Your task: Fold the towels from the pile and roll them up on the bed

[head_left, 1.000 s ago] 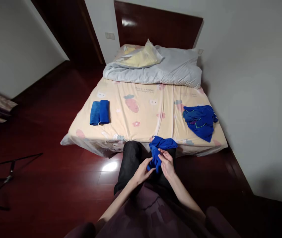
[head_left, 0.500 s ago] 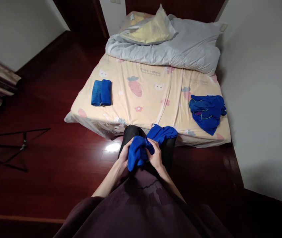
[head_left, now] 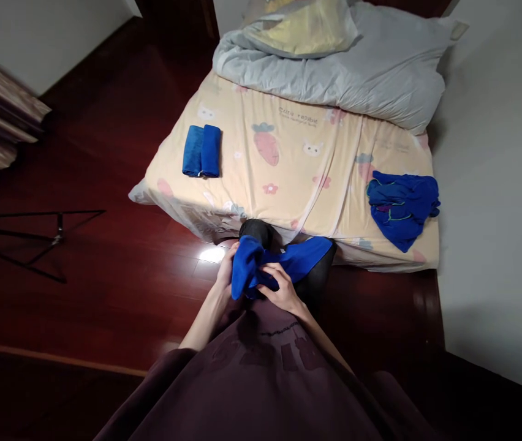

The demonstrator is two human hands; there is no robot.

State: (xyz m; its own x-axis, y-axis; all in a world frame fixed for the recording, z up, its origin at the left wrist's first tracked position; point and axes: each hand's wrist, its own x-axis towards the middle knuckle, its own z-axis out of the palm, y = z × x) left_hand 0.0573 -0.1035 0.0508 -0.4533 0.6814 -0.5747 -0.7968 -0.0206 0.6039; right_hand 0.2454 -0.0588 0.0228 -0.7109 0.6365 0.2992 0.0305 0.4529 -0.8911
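Note:
A blue cloth [head_left: 304, 256] lies bunched across my lap, its right part spread over my right thigh. My left hand [head_left: 226, 269] is closed on the cloth's left edge. From the right, my right hand [head_left: 282, 286] grips the middle of the same cloth with bent fingers; its fingertips are partly lost in the folds. On the bed to the left lie two neatly folded or rolled blue cloths [head_left: 211, 150], side by side. A loose blue heap of cloth [head_left: 402, 211] with thin green edging rests at the bed's right front.
The bed [head_left: 247, 174] has a pale yellow printed sheet and stands against my knees. A grey quilt [head_left: 380, 67] and a yellow pillow [head_left: 309, 33] are at its far end. Black tripod legs [head_left: 26, 229] stand on the floor at left, near a curtain [head_left: 3, 116].
My right hand has turned and slid slightly lower on the cloth. The cloth's right part now lies flatter and more stretched out over my thigh. The camera view has tilted down a little.

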